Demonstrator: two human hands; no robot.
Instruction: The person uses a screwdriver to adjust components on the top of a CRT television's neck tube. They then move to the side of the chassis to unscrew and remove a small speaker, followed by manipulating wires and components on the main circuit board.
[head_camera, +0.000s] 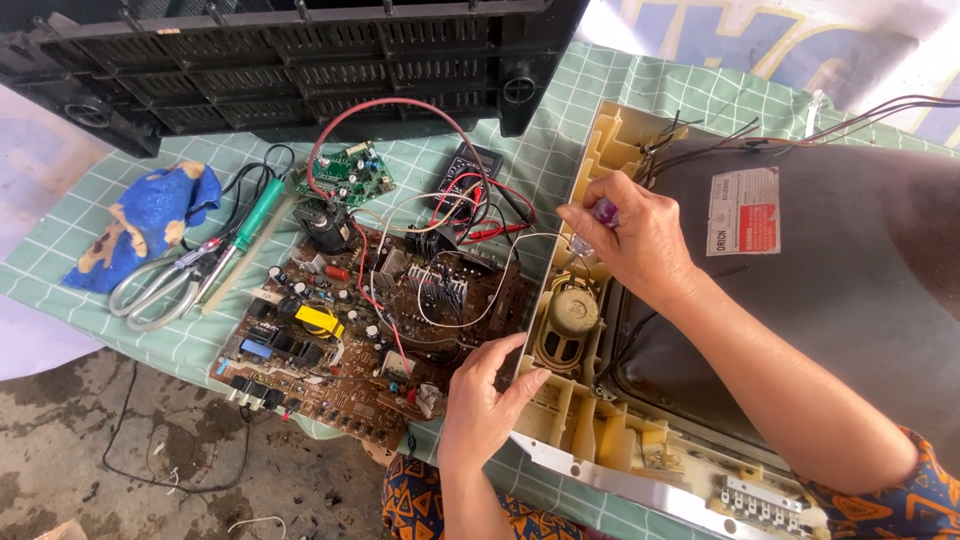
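Note:
A cream television front frame (590, 420) lies face down at the right, with the dark picture tube (830, 270) in it and a round speaker (570, 315) in its left side. My right hand (630, 235) grips a small screwdriver with a clear purple handle (604, 211), pointing down at the frame just above the speaker. My left hand (485, 400) rests with fingers apart on the frame's left edge, beside the brown circuit board (370, 330).
A black television back cover (280, 60) lies at the top. A small green board (345, 175), black multimeter (465, 180) with red leads, green soldering iron (255, 215), scissors (155, 285) and blue cloth (150, 215) sit on the checked green cloth (150, 335).

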